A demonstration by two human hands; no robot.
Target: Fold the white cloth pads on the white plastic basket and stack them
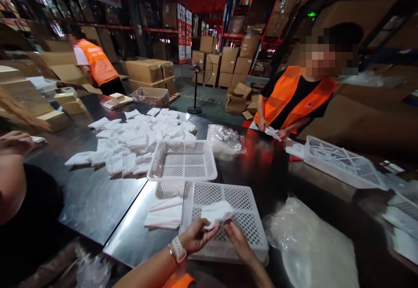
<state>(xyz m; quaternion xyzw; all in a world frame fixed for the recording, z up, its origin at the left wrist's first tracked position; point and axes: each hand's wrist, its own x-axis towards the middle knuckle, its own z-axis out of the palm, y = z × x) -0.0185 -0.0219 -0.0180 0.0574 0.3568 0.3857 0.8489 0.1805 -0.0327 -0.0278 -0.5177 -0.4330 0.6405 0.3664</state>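
From afar, I see an oblong white cloth piece (pixel 216 211), soft, folded and slightly rumpled, just above a white plastic lattice basket (pixel 241 196) on the shiny metal bench (pixel 94 201). The left fingers (pixel 209 235) pinch its near edge; whether the right fingers (pixel 234 232), beside its right end, grip, I can't tell.
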